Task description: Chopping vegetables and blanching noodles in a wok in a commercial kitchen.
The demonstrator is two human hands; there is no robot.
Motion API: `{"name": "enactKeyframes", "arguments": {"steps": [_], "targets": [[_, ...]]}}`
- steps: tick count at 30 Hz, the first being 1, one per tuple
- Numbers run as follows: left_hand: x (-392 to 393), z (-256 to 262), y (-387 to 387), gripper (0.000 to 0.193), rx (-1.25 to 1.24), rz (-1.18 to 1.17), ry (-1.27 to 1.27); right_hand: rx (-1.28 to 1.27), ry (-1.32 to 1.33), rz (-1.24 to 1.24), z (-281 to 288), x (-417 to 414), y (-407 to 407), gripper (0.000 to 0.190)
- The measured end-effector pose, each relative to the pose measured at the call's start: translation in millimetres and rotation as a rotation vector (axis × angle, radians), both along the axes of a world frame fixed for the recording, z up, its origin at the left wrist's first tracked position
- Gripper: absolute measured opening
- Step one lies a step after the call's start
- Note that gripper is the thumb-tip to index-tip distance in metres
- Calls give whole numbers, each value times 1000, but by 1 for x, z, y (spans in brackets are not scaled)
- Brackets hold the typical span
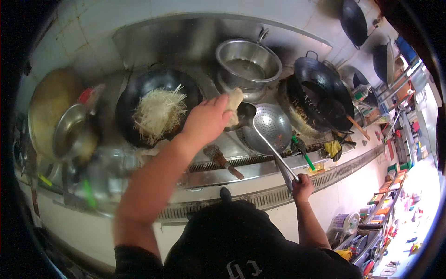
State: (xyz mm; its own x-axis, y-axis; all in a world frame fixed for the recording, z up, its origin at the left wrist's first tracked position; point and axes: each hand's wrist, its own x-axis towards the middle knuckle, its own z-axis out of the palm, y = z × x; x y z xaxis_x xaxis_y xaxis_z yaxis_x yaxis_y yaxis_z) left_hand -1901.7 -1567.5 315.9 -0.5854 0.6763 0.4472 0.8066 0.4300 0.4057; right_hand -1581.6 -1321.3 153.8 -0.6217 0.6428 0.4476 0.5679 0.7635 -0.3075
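My left hand (209, 117) reaches across the stove with a folded pale cloth (235, 99) in its grip, right beside the bowl of a ladle (246, 112). Whether cloth and ladle touch, I cannot tell. My right hand (302, 188) grips the end of the ladle's long metal handle. Below the ladle bowl lies a round perforated metal strainer (270, 127). Left of my left hand, a black wok (125, 108) holds a heap of thin pale shreds (160, 111), perhaps shredded potato.
A steel pot (249, 78) of liquid stands behind the ladle. Black woks (324, 80) are stacked to the right, near a green-handled tool (306, 157). A short brush (223, 162) lies at the front. A metal bowl (71, 132) sits at far left. A floor drain grating (268, 200) runs below.
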Motion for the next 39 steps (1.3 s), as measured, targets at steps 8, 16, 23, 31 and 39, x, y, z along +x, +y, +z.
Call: {"name": "enactKeyframes", "arguments": {"steps": [8, 16, 23, 31, 39], "targets": [[-11, -10, 12, 24, -26, 28, 254, -642, -515, 186, 33, 1, -28, 24], [-8, 2, -9, 31, 304, 108, 337, -714, -235, 378, 29, 4, -67, 22], [-3, -28, -1, 22, 869, 202, -364, -841, -218, 415, 24, 0, -76, 18], [23, -81, -8, 37, 1458, -426, -1742, -999, -131, 263, 57, -35, -86, 21], [36, -74, -56, 61, 2178, -1022, -3012, -1201, 88, 119, 51, -32, -71, 22]]}}
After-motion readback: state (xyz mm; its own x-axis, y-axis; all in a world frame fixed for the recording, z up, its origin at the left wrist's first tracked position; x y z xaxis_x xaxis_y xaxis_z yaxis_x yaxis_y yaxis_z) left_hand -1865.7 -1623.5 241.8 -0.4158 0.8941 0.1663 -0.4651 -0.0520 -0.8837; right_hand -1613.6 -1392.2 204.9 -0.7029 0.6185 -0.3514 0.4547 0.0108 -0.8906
